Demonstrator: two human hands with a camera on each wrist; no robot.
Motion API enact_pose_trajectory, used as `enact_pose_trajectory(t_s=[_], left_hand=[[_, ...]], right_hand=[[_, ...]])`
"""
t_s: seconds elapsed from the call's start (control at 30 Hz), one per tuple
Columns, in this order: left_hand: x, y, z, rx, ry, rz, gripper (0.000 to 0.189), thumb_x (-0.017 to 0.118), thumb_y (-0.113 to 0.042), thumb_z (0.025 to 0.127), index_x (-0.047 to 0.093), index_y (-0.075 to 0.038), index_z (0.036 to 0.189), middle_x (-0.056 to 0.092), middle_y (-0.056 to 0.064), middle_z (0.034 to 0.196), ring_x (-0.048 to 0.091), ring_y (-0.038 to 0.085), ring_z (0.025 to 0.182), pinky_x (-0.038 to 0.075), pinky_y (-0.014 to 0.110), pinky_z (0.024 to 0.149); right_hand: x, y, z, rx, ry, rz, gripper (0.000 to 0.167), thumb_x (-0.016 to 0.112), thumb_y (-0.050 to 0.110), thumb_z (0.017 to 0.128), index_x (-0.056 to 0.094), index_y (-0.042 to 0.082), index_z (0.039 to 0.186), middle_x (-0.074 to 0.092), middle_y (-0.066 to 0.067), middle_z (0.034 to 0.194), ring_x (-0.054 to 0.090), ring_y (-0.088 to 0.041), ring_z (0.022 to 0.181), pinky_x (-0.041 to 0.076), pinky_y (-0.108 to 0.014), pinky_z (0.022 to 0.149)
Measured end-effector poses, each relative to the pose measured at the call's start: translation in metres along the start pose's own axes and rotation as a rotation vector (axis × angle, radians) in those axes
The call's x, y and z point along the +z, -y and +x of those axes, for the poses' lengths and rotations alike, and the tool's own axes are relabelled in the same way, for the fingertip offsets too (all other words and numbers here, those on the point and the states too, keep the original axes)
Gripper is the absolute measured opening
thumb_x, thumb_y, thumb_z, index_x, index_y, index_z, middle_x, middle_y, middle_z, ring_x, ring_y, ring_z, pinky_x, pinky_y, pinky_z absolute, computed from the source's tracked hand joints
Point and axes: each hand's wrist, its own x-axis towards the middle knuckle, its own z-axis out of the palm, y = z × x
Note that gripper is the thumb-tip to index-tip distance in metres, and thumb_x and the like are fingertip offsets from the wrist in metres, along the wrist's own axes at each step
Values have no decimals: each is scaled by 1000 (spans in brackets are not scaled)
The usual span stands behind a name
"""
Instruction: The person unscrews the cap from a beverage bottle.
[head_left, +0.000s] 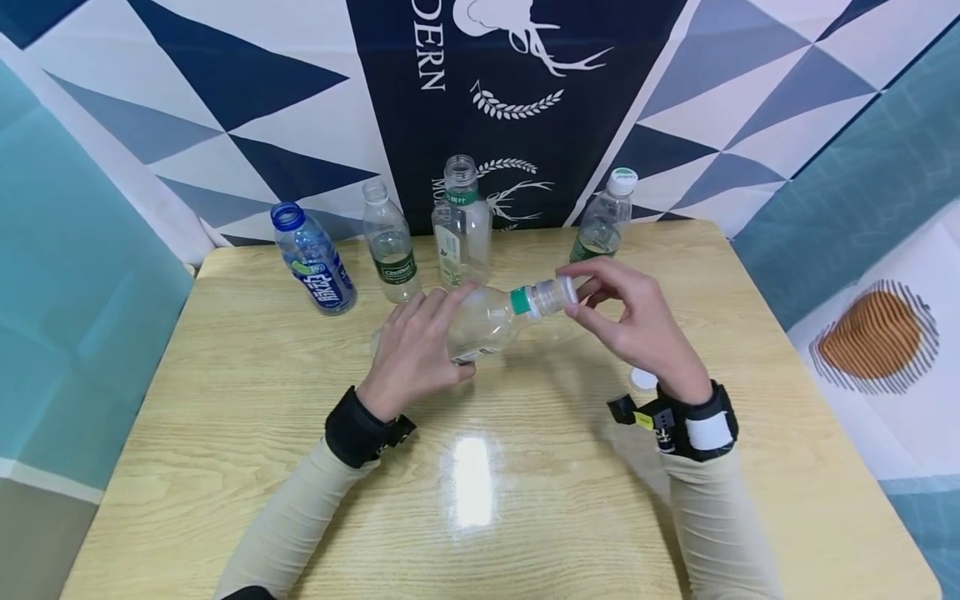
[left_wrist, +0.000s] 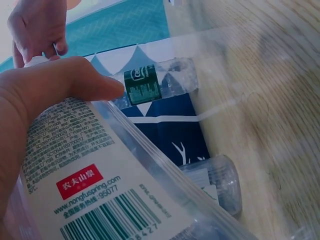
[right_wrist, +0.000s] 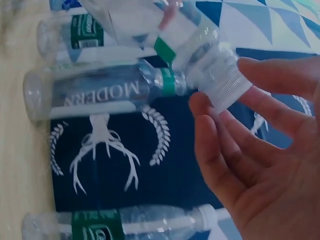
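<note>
My left hand [head_left: 416, 350] grips a large clear plastic bottle [head_left: 487, 321] round its body, holding it nearly on its side with the neck toward the right. In the left wrist view, the thumb lies across the bottle above a white printed label [left_wrist: 80, 165] with a red logo and barcode. At the mouth, my right hand [head_left: 637, 317] pinches a white bottle cap [head_left: 568, 290] between thumb and fingers. The right wrist view has this ridged cap [right_wrist: 234, 90] on the bottle's end; whether it is threaded tight cannot be told.
Along the table's back edge stand a blue uncapped bottle [head_left: 318, 267], a small uncapped green-labelled bottle [head_left: 393, 250], a square clear uncapped bottle [head_left: 461, 233] and a white-capped bottle [head_left: 603, 217]. A loose white cap [head_left: 643, 379] lies near my right wrist. Patterned cloth [head_left: 292, 150] hangs behind.
</note>
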Motion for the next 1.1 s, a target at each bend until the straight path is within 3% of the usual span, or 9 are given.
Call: enact_pose_trajectory(t_s=[0.17, 0.3, 0.43, 0.53, 0.63, 0.77, 0.87, 1.0, 1.1], left_hand=[[-3, 1, 1, -20, 18, -26, 115, 97, -45, 55, 41, -26, 154, 68, 9, 116, 64, 32, 99, 59, 51, 82], [-4, 0, 1, -22, 13, -28, 114, 97, -45, 55, 42, -25, 153, 68, 9, 116, 63, 31, 96, 59, 50, 81], [-4, -1, 2, -21, 6, -43, 114, 97, -44, 55, 43, -24, 154, 69, 9, 118, 63, 31, 96, 59, 49, 79], [-4, -2, 1, -30, 12, -50, 115, 98, -44, 55, 42, -25, 154, 69, 10, 120, 64, 33, 99, 59, 52, 80], [-4, -2, 0, -45, 15, -55, 117, 98, -44, 55, 41, -26, 155, 69, 11, 122, 66, 37, 107, 59, 55, 84], [-4, 0, -2, -53, 16, -64, 117, 98, -43, 55, 41, -27, 155, 68, 11, 123, 66, 38, 110, 59, 57, 87], [-4, 1, -2, -53, 19, -64, 116, 98, -43, 55, 41, -27, 155, 68, 10, 122, 65, 35, 104, 59, 53, 84], [-4, 2, -1, -54, 7, -64, 114, 97, -44, 56, 41, -27, 154, 68, 10, 123, 66, 35, 105, 59, 54, 85], [-6, 2, 0, -52, -2, -67, 114, 97, -44, 57, 41, -26, 155, 69, 12, 125, 66, 38, 110, 59, 57, 89]], right_hand=[[-25, -13, -18, 73, -87, -62, 41, 73, -2, 89, 68, 7, 129, 67, -6, 114, 64, 4, 85, 52, -8, 81], [-48, -34, -44, 206, -86, -231, 42, 76, 3, 88, 69, 9, 129, 64, -10, 117, 60, 3, 82, 48, -7, 72], [-65, -61, -77, 363, 36, -399, 46, 78, 8, 87, 66, 4, 130, 65, -19, 116, 68, -17, 82, 49, -21, 62], [-69, -82, -100, 481, 160, -461, 45, 78, 15, 87, 66, 1, 127, 68, -25, 116, 71, -31, 84, 50, -30, 60], [-66, -98, -116, 559, 248, -492, 41, 79, 24, 87, 70, 3, 121, 71, -24, 114, 71, -29, 83, 48, -32, 58], [-58, -110, -125, 539, 282, -527, 36, 81, 26, 85, 74, 7, 115, 73, -19, 108, 68, -25, 80, 47, -33, 57], [-52, -113, -125, 493, 274, -555, 35, 82, 23, 83, 74, 7, 114, 72, -19, 107, 69, -27, 81, 50, -37, 58], [-55, -109, -118, 533, 308, -533, 59, 87, 27, 79, 63, 5, 128, 65, -26, 119, 66, -37, 96, 51, -44, 66], [-62, -98, -109, 557, 322, -471, 73, 89, 28, 79, 52, 2, 136, 58, -30, 124, 61, -36, 91, 48, -40, 66]])
